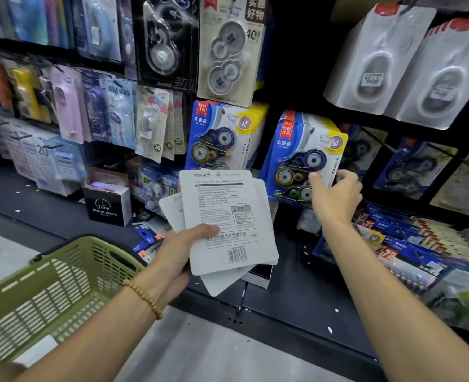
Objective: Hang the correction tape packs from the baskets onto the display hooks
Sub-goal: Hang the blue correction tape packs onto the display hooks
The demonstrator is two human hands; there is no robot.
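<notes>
The right hand [335,197] pinches the lower edge of a blue correction tape pack [302,158], apparently steadying it on its display hook, while the left hand [178,252] clamps a fanned stack of packs [227,216] back-side up, above the green basket [54,288].

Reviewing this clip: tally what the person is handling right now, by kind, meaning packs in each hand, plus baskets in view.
Fanned packs, backs showing, in left hand: 3 visible
Blue-carded packs gripped by right hand: 1 stack, count unclear
Green basket: 1
Total: 5 items
</notes>
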